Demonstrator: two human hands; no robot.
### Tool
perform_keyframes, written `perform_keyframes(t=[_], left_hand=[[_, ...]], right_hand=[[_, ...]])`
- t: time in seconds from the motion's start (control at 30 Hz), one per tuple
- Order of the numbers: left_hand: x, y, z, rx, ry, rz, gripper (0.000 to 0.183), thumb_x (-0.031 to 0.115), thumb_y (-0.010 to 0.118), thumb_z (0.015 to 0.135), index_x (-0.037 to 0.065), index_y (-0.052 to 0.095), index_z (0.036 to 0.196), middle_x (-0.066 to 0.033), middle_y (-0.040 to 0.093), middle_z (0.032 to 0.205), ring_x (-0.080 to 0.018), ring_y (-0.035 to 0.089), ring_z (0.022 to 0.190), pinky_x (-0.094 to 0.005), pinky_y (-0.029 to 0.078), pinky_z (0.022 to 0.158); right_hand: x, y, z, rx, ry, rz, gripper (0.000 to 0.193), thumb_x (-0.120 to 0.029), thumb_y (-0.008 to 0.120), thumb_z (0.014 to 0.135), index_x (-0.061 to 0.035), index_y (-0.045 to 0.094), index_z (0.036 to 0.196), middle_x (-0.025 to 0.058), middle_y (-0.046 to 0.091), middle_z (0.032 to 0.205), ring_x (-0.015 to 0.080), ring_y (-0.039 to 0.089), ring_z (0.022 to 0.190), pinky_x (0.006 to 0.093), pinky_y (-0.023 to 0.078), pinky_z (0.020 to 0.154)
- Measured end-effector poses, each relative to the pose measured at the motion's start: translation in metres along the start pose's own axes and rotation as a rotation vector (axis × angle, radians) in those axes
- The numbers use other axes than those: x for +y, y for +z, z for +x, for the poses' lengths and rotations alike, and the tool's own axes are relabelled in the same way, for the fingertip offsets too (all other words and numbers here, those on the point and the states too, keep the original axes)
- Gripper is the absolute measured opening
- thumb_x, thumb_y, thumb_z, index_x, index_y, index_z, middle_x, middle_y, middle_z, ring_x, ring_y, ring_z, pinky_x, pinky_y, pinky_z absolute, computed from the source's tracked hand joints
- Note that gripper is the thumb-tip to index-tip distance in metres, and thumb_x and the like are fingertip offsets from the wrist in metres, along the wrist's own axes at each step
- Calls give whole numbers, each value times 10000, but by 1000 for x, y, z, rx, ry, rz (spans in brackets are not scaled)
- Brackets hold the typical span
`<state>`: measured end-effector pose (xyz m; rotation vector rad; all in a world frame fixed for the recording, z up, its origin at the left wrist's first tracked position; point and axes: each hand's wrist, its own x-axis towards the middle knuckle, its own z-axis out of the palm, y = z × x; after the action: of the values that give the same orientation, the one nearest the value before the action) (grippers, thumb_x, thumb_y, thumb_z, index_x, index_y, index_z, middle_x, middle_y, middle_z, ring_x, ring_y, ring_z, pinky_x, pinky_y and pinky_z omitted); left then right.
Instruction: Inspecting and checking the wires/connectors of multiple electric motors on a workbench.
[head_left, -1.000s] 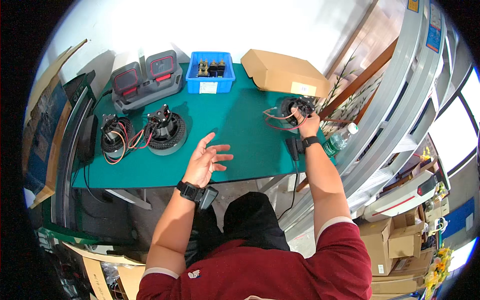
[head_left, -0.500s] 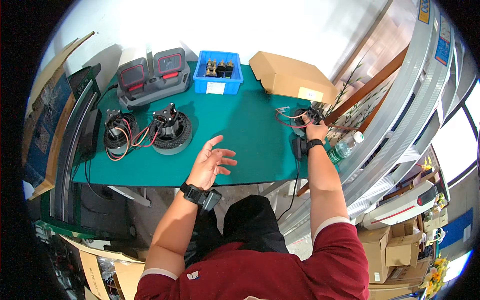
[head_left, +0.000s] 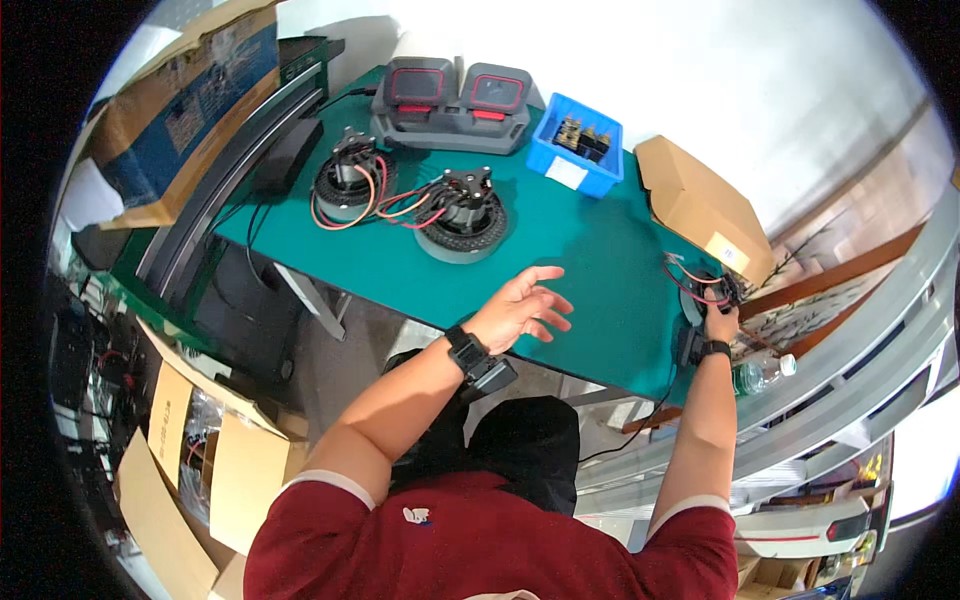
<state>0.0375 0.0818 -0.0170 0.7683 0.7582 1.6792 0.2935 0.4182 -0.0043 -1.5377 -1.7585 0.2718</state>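
My right hand (head_left: pixel 721 320) is closed on a dark wheel assembly (head_left: pixel 736 287) with red and orange wires, at the right end of the green table (head_left: pixel 590 270), close by the cardboard box. Part of that assembly is hidden behind my fingers. Over the table's front edge my left hand (head_left: pixel 520 312) hovers with its fingers apart and nothing in it. Beyond it lie two black wheel assemblies with ribbed tyres and metal brackets: a nearer one (head_left: pixel 463 232) and a farther one (head_left: pixel 352 178). Loose red and orange wires run between them.
Along the wall stand a grey twin-slot battery charger (head_left: pixel 450 130), a blue bin (head_left: pixel 590 178) of small dark-and-brass parts and a brown cardboard box (head_left: pixel 700 195). A plastic bottle (head_left: pixel 760 375) and a metal ladder (head_left: pixel 840 390) are at right. Open cartons (head_left: pixel 250 470) lie lower left.
The view has swung leftward, so the table and its things appear farther right and tilted. My right hand still grips the wheel assembly; my left stays open.
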Motion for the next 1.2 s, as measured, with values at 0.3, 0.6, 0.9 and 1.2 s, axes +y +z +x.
perform_keyframes(t=[0.3, 0.6, 0.9, 1.2], left_hand=[[2, 0, -6, 2, 1, 45, 372, 166, 485, 892, 67, 347, 1222, -133, 559, 1012, -205, 609, 835, -269, 514, 614], [14, -4, -16, -15, 137, -139, 282, 153, 535, 871, 69, 422, 1114, -124, 560, 1009, -214, 602, 848, -279, 509, 648], [53, -44, -74, 499, 521, -27, 245, 78, 487, 857, 71, 456, 1100, -86, 583, 991, -155, 575, 793, -246, 473, 610], [69, -65, -104, 588, 486, -102, 235, 51, 495, 839, 60, 466, 1071, -71, 572, 993, -137, 560, 819, -248, 464, 643]], right_hand=[[-20, -10, -80, 248, -417, 71, 651, -170, 693, 717, 69, 375, 1233, 225, 443, 1208, 307, 426, 1124, 369, 320, 964], [-147, -6, -152, -32, -713, 452, 406, -146, 715, 702, -14, 543, 1046, 130, 546, 1041, 256, 509, 990, 346, 393, 883], [-279, 76, -205, -697, -781, 716, 818, -275, 786, 624, 1, 357, 1264, 193, 521, 1110, 267, 507, 1054, 350, 394, 912], [-317, 111, -221, -841, -735, 837, 583, -226, 819, 563, 12, 537, 1014, 102, 636, 868, 192, 616, 804, 316, 470, 751]])
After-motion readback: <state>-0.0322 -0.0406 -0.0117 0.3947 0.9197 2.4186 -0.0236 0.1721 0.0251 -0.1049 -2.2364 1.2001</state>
